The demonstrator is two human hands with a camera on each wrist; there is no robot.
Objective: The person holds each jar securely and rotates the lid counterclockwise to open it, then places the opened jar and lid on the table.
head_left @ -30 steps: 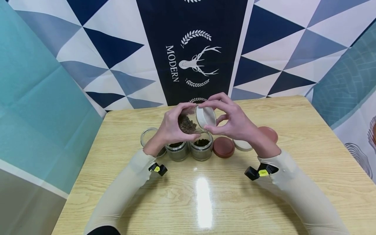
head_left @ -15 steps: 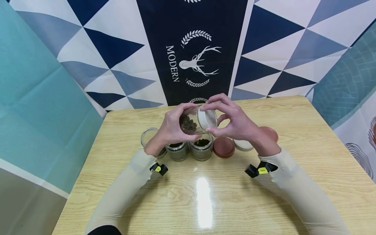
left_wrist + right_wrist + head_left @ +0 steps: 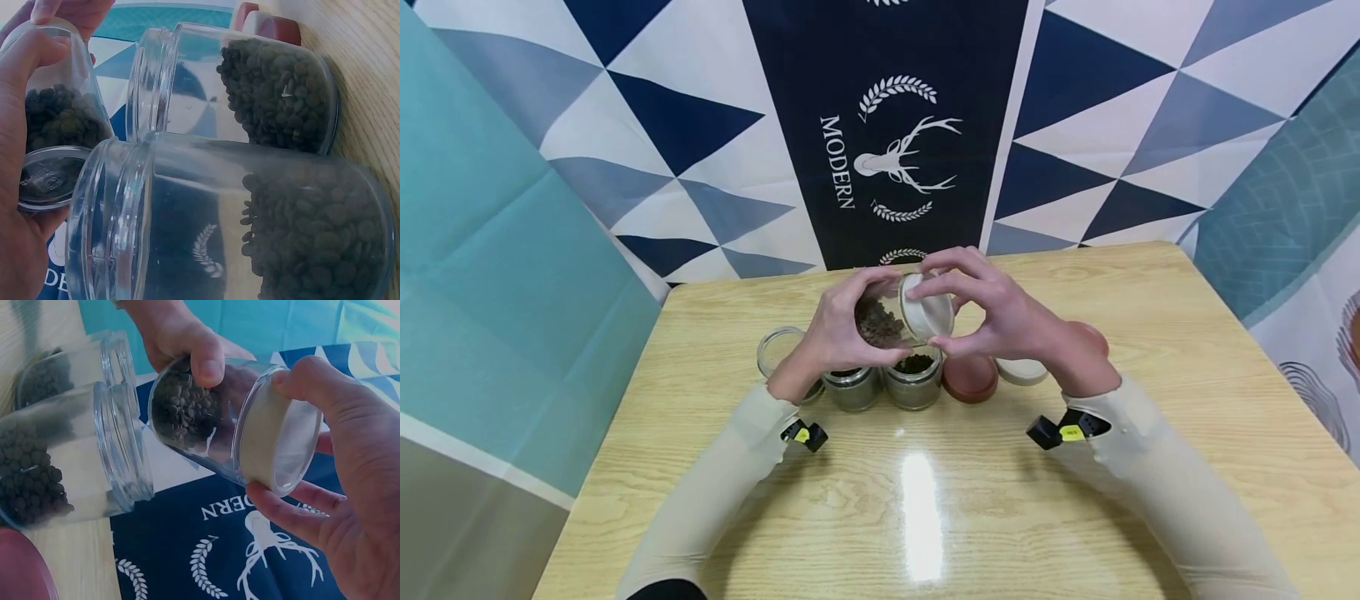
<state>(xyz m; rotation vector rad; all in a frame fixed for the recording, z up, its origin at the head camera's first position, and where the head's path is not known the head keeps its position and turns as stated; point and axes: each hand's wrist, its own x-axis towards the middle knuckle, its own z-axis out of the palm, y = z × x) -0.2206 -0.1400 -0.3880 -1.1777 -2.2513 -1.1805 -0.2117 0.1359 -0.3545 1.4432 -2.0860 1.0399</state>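
My left hand grips the side of a clear glass jar, tilted nearly onto its side above the table. Dark brown, bean-like pieces fill its lower part. A white lid sits on the jar's mouth, facing right. Fingers and thumb of my right hand hold that lid by its rim. In the right wrist view the lid is on the mouth; whether it is tight I cannot tell. The left wrist view shows the held jar base-on at upper left.
Lidless glass jars stand in a row below my hands: one jar, a second jar and a third jar, partly hidden by the left wrist. Rightward lie a reddish lid, a white lid and another reddish lid.
My right fingers have shifted round the white lid's rim, the index finger now lower across it. The left hand keeps its hold, and the jar has barely moved.
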